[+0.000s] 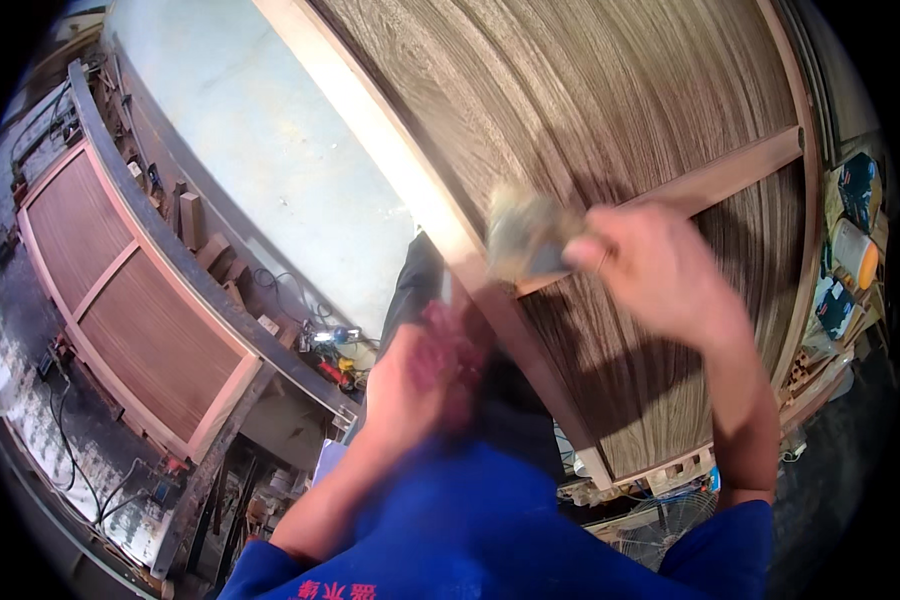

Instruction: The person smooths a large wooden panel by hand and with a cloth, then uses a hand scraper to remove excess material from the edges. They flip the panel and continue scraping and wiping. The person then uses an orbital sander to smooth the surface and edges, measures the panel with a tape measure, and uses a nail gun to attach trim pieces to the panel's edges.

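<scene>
The right hand [660, 270] grips a sanding pad [525, 235] on the door [620, 120] (blurry); the left hand [435, 365] looks empty. Rubbing along the grain works best.

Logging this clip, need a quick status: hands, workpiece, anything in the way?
Right hand gripping a blurred pad on the wooden door panel. Left hand at the door's light frame edge, blurred, grip unclear. Nothing on the panel in the way.

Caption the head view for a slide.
Right hand rubs a blurred pad along a wooden door panel's frame; left hand hangs nearby.
</scene>
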`<action>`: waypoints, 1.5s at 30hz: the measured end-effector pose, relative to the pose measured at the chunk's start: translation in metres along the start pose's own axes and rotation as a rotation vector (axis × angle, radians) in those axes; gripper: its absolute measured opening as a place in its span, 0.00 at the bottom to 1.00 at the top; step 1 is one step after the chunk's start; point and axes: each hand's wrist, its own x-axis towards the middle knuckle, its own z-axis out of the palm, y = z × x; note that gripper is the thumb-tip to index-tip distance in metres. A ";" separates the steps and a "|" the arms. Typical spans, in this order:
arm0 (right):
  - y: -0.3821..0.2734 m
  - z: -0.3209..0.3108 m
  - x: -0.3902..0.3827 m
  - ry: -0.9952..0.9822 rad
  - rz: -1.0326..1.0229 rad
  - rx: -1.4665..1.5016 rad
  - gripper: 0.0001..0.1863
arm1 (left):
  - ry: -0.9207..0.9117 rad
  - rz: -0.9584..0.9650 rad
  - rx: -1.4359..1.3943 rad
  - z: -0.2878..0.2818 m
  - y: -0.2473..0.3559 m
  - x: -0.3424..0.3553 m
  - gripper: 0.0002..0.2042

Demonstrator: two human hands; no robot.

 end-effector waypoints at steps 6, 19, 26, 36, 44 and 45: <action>0.001 -0.001 0.039 -0.029 -0.041 -0.227 0.18 | -0.036 -0.044 0.097 0.005 0.004 0.003 0.17; -0.018 0.008 0.018 -0.404 -0.199 -0.051 0.20 | -0.090 -0.019 -0.716 0.013 -0.002 0.007 0.28; 0.031 -0.031 0.018 0.074 0.023 0.063 0.21 | 0.291 0.518 0.305 0.018 0.041 0.081 0.18; 0.032 -0.003 -0.007 0.173 0.061 -0.081 0.19 | -0.115 0.449 0.515 0.043 -0.043 0.013 0.20; -0.008 0.021 -0.007 -0.019 -0.029 0.000 0.17 | 0.015 0.165 -0.126 0.007 -0.029 -0.002 0.25; -0.011 0.030 -0.025 -0.070 -0.005 0.073 0.17 | 0.040 0.256 -0.340 0.009 -0.025 -0.004 0.26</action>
